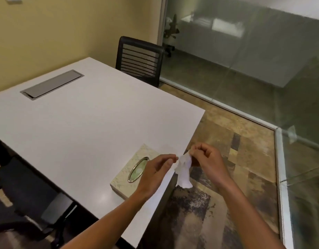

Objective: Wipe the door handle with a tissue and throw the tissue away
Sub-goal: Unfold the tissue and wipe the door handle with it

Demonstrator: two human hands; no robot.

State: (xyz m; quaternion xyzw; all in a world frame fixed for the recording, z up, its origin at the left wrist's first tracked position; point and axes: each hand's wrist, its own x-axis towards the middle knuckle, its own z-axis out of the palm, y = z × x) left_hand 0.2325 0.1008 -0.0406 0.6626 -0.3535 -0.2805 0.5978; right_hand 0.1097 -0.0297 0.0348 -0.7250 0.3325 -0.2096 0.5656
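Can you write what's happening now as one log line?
stage: tissue out | right hand: holds tissue | left hand: touching tissue | tissue box: on table

From my remote view, only the person's two arms show, rising from the near edge. Both forearms are bare up to the frame's bottom, no sleeve reaching into view. The left hand (156,174) and the right hand (208,159) are ungloved. I see no ring, watch or band on either wrist or on the visible fingers.

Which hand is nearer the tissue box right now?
Left. The left hand hovers over the tissue box; the right hand is off the table edge, both pinching the tissue.
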